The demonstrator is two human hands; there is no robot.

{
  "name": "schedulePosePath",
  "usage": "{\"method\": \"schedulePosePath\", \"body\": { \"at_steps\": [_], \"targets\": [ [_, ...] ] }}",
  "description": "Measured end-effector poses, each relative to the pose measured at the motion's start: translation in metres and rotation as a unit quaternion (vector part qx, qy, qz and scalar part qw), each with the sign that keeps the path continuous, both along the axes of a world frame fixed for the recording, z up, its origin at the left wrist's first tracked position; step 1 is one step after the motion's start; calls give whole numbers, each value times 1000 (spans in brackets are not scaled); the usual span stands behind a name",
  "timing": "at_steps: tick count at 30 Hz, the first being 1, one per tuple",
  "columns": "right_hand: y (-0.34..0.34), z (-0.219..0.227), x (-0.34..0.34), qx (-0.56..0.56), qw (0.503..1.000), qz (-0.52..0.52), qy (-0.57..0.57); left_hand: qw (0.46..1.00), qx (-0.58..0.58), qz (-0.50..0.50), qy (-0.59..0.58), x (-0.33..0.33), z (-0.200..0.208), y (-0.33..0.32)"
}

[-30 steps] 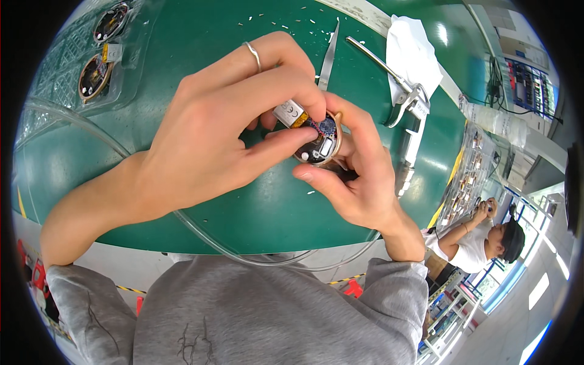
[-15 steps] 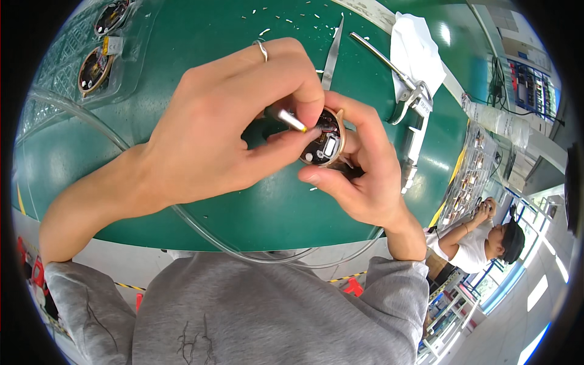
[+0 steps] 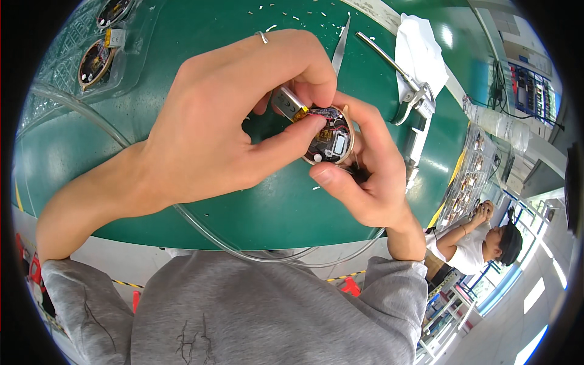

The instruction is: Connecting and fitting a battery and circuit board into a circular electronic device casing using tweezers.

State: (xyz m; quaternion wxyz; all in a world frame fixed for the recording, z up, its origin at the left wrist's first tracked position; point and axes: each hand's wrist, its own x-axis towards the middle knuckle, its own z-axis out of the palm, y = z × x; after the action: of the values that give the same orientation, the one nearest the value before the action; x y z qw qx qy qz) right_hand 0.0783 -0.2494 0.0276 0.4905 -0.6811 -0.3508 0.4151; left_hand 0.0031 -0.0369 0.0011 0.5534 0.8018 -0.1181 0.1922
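My right hand point(image 3: 380, 179) holds a round, gold-rimmed watch case point(image 3: 348, 148) with its open back facing up, the thumb and fingers around its rim. Inside show a dark circuit board, thin wires and a white rectangular part. My left hand point(image 3: 222, 115) is closed, thumb and index finger pinched together over the case's upper left edge. Within its curled fingers sits a small silver battery point(image 3: 288, 103) with a yellow end, tilted beside the case. Red and dark wires run from that end toward the case; the fingertips partly hide them.
A clear plastic tray point(image 3: 131, 67) with more open watch cases lies at far left. Beyond my hands are a pointed metal tool point(image 3: 341, 45), an air gun point(image 3: 417, 100) and white cloth point(image 3: 420, 52). A clear hose point(image 3: 204, 231) crosses the green table. Another person point(image 3: 471, 240) works at right.
My left hand has shifted slightly up and right, and the battery has turned so its flat face shows. The watch case has moved a little right, with more of its inside visible.
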Motion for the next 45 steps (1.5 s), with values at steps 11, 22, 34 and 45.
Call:
{"method": "schedulePosePath", "body": {
  "at_steps": [11, 22, 34, 45],
  "targets": [
    [6, -2, 3, 86, 990, -36, 109, 996, -12, -51, 70, 0, 1, 7],
    [0, -4, 6, -9, 994, -66, 83, 994, 95, -57, 25, 3, -4, 3],
    [2, -7, 18, 21, 987, -139, -83, 975, 214, -42, 40, 9, -3, 12],
    [7, 6, 18, 244, 858, -418, 174, 974, 219, -47, -4, 13, 0, 11]
  ]
}}
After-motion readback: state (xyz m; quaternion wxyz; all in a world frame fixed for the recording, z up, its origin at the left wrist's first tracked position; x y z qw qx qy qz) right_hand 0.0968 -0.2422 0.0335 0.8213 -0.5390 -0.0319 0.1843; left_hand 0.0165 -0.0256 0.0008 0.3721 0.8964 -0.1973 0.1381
